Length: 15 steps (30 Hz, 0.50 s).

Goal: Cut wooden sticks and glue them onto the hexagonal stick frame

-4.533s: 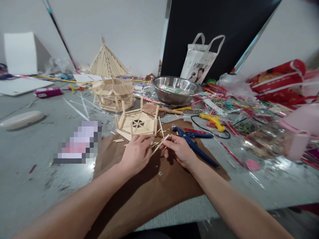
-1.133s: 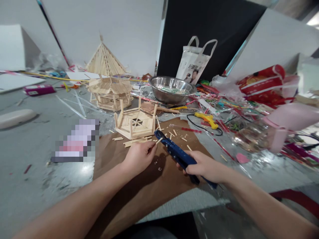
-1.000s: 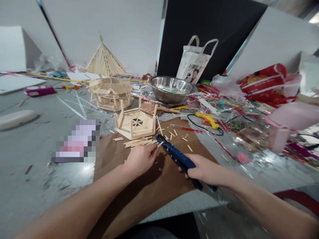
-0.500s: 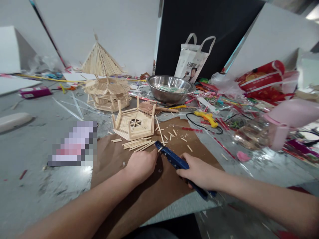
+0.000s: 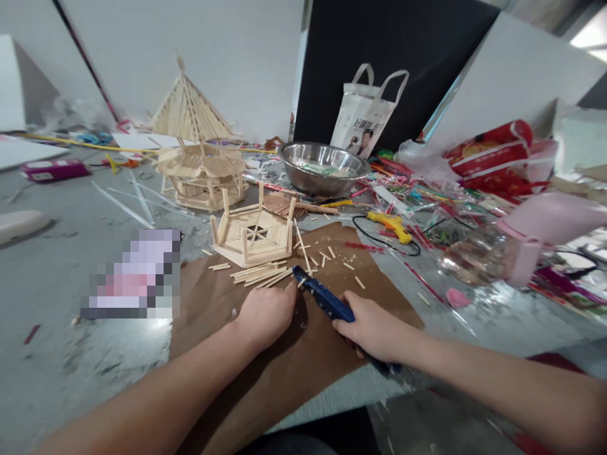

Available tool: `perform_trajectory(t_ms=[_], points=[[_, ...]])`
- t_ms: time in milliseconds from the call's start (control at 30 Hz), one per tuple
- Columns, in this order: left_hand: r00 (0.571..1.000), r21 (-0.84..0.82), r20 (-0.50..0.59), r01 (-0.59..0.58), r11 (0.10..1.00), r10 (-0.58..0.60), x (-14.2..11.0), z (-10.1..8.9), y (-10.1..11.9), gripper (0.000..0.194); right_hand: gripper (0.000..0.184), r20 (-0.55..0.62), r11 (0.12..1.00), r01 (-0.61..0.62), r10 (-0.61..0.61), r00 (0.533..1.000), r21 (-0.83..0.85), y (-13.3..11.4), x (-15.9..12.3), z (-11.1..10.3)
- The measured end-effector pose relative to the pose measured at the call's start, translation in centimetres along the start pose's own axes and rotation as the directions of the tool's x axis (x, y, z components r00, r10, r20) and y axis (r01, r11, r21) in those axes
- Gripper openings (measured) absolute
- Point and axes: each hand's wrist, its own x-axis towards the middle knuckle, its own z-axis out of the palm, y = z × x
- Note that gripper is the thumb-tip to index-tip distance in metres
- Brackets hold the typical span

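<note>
My right hand (image 5: 367, 322) is closed around the handles of a blue hand cutter (image 5: 327, 298), whose jaws point up and left over the brown sheet (image 5: 379, 303). Just left of those jaws is my left hand (image 5: 268, 315), fingers pinched. A short end of a thin wooden stick (image 5: 301, 283) shows at the jaws by its fingertips; the rest is hidden. Behind the left hand lies a small pile of wooden sticks (image 5: 258, 274). Beyond it stands a six-sided stick frame (image 5: 253, 237) with upright posts. Cut bits of stick are scattered to the right.
A stick-built pavilion (image 5: 199, 164) with a pointed roof stands at back left. Around are a metal bowl (image 5: 322, 170), a white bag (image 5: 363, 117), a yellow glue gun (image 5: 391, 226), a pink-lidded bottle (image 5: 493, 246), and a pixelated phone-like object (image 5: 133, 272) at left.
The cutter's handles have come closer together in my right hand. My left hand stays by the jaws. The whole view has shifted slightly.
</note>
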Motion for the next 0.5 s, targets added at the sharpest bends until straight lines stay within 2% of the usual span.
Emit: perform_trajectory(t_ms=[100, 233, 300, 367, 433, 500], points=[[0.999, 0.069, -0.047, -0.006, 0.998, 0.009, 0.03, 0.15, -0.04, 0.026, 0.016, -0.036, 0.998, 0.02, -0.022, 0.999, -0.057, 0.25, 0.17, 0.21], [0.998, 0.066, -0.058, 0.009, 0.998, -0.005, 0.03, 0.21, -0.04, 0.024, 0.013, -0.19, 0.976, 0.14, -0.171, 0.967, -0.167, 0.62, 0.32, 0.76], [0.998, 0.07, -0.062, 0.01, 0.997, -0.006, 0.05, 0.19, -0.06, 0.024, 0.013, -0.208, 0.973, 0.156, -0.191, 0.959, -0.173, 0.66, 0.31, 0.92], [0.998, 0.076, -0.064, 0.015, 0.997, -0.01, 0.07, 0.14, -0.08, 0.025, 0.013, -0.148, 0.988, 0.113, -0.128, 0.981, -0.105, 0.6, 0.29, 0.92], [0.998, 0.072, -0.053, 0.023, 0.997, -0.019, 0.09, 0.02, -0.09, 0.026, 0.012, -0.032, 0.999, 0.037, -0.036, 0.999, 0.018, 0.53, 0.29, 0.81], [0.999, 0.068, -0.044, 0.031, 0.997, -0.028, 0.07, -0.17, -0.09, 0.027, 0.012, 0.087, 0.991, -0.018, 0.006, 0.996, 0.136, 0.51, 0.3, 0.65]])
